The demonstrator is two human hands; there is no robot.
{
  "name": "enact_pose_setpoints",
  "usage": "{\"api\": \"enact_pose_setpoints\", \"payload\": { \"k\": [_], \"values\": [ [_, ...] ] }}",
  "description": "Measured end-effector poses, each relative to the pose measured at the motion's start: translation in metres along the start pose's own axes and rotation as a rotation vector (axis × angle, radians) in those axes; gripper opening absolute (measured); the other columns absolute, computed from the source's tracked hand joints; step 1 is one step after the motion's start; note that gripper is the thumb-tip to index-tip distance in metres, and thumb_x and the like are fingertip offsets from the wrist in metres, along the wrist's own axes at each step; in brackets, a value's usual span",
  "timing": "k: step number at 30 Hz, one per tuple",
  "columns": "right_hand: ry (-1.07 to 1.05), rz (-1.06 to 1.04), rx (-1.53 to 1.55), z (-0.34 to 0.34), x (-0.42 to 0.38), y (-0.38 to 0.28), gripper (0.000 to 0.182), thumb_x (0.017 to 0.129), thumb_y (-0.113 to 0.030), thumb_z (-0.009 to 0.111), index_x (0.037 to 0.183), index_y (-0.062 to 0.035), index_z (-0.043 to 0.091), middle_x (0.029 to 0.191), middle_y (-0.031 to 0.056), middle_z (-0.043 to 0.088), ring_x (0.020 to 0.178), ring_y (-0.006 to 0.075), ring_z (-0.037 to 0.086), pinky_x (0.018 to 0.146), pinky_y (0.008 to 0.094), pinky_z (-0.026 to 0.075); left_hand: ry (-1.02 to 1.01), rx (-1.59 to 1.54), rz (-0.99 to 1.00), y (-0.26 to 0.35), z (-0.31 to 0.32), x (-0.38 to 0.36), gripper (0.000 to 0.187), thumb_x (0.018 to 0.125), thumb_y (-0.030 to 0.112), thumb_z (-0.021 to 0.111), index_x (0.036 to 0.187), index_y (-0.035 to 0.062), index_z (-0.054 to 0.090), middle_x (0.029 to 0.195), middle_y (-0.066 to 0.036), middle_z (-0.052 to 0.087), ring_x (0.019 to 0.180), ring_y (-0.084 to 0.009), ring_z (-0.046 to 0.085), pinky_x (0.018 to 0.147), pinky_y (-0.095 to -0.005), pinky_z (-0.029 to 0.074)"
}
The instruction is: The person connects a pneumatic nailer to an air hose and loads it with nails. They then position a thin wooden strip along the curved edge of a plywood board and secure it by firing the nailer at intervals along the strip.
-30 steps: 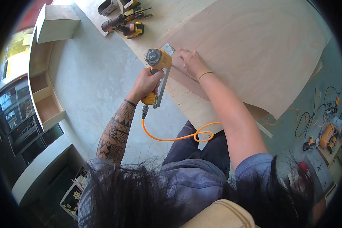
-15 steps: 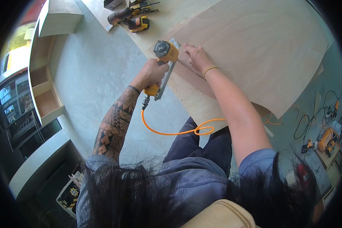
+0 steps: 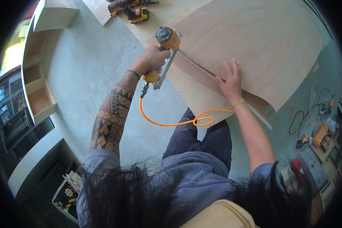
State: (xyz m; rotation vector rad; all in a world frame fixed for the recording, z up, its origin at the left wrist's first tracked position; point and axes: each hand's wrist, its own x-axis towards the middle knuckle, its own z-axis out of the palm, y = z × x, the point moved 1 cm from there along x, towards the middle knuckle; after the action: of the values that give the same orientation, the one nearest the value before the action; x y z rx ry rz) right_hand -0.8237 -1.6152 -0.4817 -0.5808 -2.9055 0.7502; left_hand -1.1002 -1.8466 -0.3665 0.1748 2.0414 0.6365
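Big plywood sheet (image 3: 254,41) lies across the worktop (image 3: 195,100), overhanging its near edge; your right hand (image 3: 230,81) lies flat on it, fingers spread, holding nothing. Your left hand (image 3: 152,60) has its grip wrapped tight round the yellow nail gun (image 3: 165,47), nose at the sheet's edge, orange hose (image 3: 174,122) trailing below

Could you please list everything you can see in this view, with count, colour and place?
nail gun: one, yellow and black, at the plywood sheet's left edge
air hose: one, orange, looping from the gun's handle
plywood sheet: one, pale brown, on the wood board
wood board: one, light, under the sheet
power tools: a few, yellow and black, top
shelf unit: one, white, left
left hand: gripping the nail gun
right hand: flat on the sheet's edge
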Motion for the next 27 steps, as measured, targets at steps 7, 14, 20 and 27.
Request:
{"api": "enact_pose_setpoints", "payload": {
  "k": [7, 14, 20, 27],
  "values": [
    [0.211, 0.242, -0.012, -0.017, -0.014, 0.036, 0.075, 0.091, -0.033, 0.082, 0.155, -0.0111, 0.051, 0.165, 0.0321, 0.029, 0.153, 0.0516, 0.025, 0.123, 0.0622, 0.029, 0.007, -0.072, -0.022, -0.015, 0.001, 0.003, 0.027, 0.095, 0.023, 0.064, 0.1, -0.0041, 0.068, 0.066, 0.0, 0.06, 0.047, -0.0108, 0.061, 0.046, -0.0286, 0.051],
    [0.317, 1.138, -0.177, -0.057, -0.065, 0.19, 0.1, 0.088, -0.064, 0.076, 0.159, -0.0045, 0.04, 0.157, 0.0412, 0.025, 0.145, 0.0551, 0.028, 0.114, 0.0649, 0.033, 0.278, -0.712, 0.178, -0.069, 0.079, -0.045, 0.032, 0.096, 0.012, 0.062, 0.123, -0.005, 0.064, 0.066, 0.0, 0.055, 0.047, -0.0117, 0.056, 0.046, -0.0292, 0.05],
    [0.317, 1.33, -0.052, -0.109, -0.121, 0.258, 0.113, 0.08, -0.063, 0.087, 0.162, -0.0036, 0.035, 0.154, 0.0331, 0.037, 0.138, 0.046, 0.043, 0.11, 0.0596, 0.043, 0.246, -1.348, 0.004, -0.089, 0.149, -0.063, 0.042, 0.097, 0.019, 0.065, 0.133, -0.0017, 0.062, 0.067, 0.001, 0.05, 0.05, -0.0131, 0.053, 0.051, -0.0332, 0.052],
    [0.124, 1.214, 0.823, -0.112, -0.156, 0.351, 0.081, 0.092, -0.049, 0.085, 0.147, -0.0055, 0.044, 0.147, 0.018, 0.051, 0.126, 0.0307, 0.058, 0.097, 0.0494, 0.053, 0.162, -1.651, 0.029, -0.087, 0.209, -0.044, 0.041, 0.096, 0.018, 0.063, 0.132, -0.002, 0.06, 0.069, -0.002, 0.051, 0.052, -0.0158, 0.054, 0.053, -0.0352, 0.054]
  ]
}}
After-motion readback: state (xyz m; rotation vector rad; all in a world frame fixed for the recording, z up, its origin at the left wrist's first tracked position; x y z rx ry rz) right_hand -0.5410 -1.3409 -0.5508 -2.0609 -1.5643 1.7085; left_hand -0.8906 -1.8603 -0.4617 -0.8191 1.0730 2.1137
